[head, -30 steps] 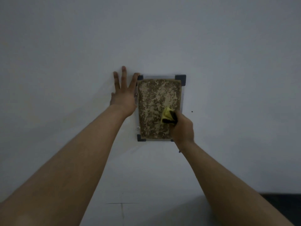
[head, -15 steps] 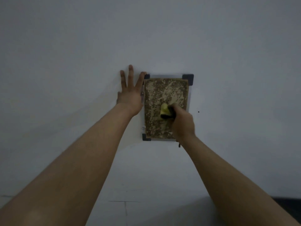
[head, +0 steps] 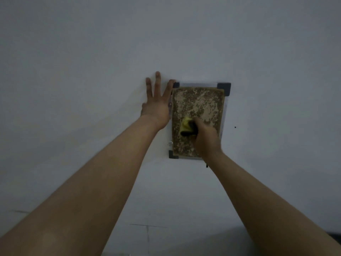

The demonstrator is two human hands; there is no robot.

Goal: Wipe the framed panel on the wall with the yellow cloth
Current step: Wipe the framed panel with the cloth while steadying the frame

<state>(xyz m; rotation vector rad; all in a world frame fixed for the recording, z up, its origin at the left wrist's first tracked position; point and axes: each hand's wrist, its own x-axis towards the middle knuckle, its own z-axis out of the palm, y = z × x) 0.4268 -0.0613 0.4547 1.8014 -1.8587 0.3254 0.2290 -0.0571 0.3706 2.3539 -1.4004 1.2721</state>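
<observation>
A: What has changed over the last second?

B: The right hand (head: 205,138), clenched on the yellow cloth (head: 186,126), has slid from the framed panel (head: 198,104)'s right edge toward its lower middle.

A: And the left hand (head: 156,106)?

B: It stays spread flat on the wall (head: 73,71), touching the panel's left edge. The wipe seems underway; the top looks untouched.

Dim, flat, bluish light; source unseen. Soft shadow on wall (head: 118,108) beside left forearm (head: 88,182). Slight motion blur around right hand (head: 206,139). Grainy, low contrast.
</observation>
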